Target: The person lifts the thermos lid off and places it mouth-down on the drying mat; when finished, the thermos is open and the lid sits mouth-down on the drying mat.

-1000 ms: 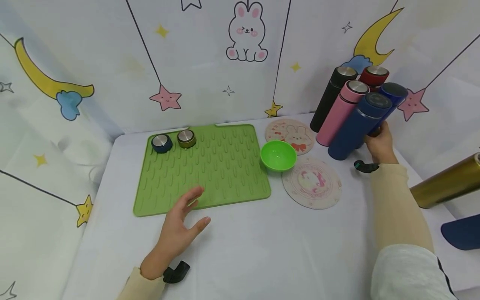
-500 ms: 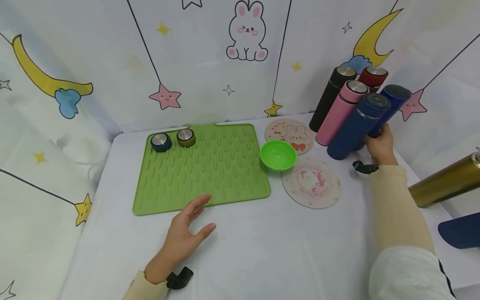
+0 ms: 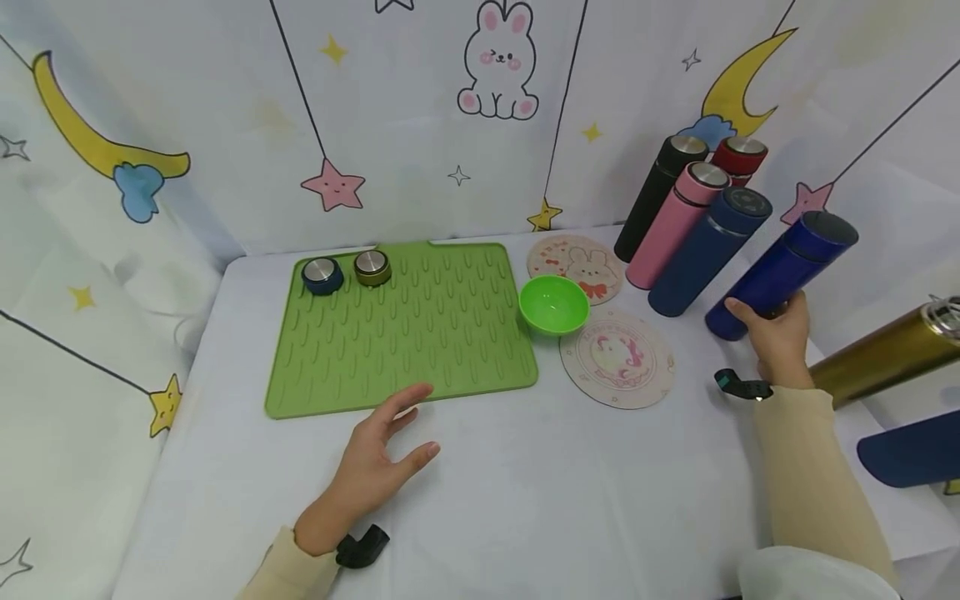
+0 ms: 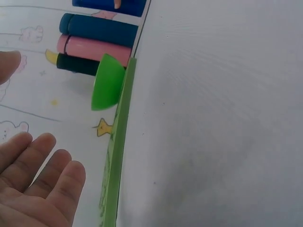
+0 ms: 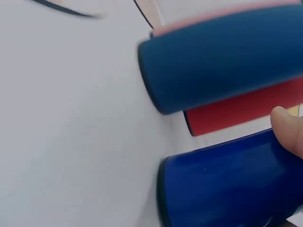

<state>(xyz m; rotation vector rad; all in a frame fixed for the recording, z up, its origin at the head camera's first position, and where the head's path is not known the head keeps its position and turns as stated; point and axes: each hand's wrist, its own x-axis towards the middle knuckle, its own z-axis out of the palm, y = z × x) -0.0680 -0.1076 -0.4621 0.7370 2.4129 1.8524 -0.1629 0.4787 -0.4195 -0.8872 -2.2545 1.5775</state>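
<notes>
My right hand [image 3: 780, 337] grips a shiny royal-blue thermos [image 3: 780, 275] around its lower body; in the right wrist view the thumb [image 5: 289, 132] lies along the thermos. Left of it stand a dark blue thermos [image 3: 708, 250], a pink thermos [image 3: 678, 225], a black thermos [image 3: 660, 200] and a red thermos [image 3: 741, 157], close together. My left hand [image 3: 367, 467] hovers by the near edge of the green ridged mat [image 3: 412, 333], fingers spread and holding nothing. In the left wrist view its palm and fingers [image 4: 66, 189] show apart from everything.
A bright green bowl [image 3: 553, 306] sits at the mat's right edge, beside two round coasters, one with a bunny [image 3: 577, 262], one pink [image 3: 618, 358]. Two lids, navy [image 3: 322, 276] and gold [image 3: 372, 267], lie on the mat. A gold thermos [image 3: 885, 354] and a navy cylinder [image 3: 911, 450] are at right.
My right hand has pulled the royal-blue thermos out of the cluster, toward me and to the right. My left hand has shifted slightly right, still holding nothing.
</notes>
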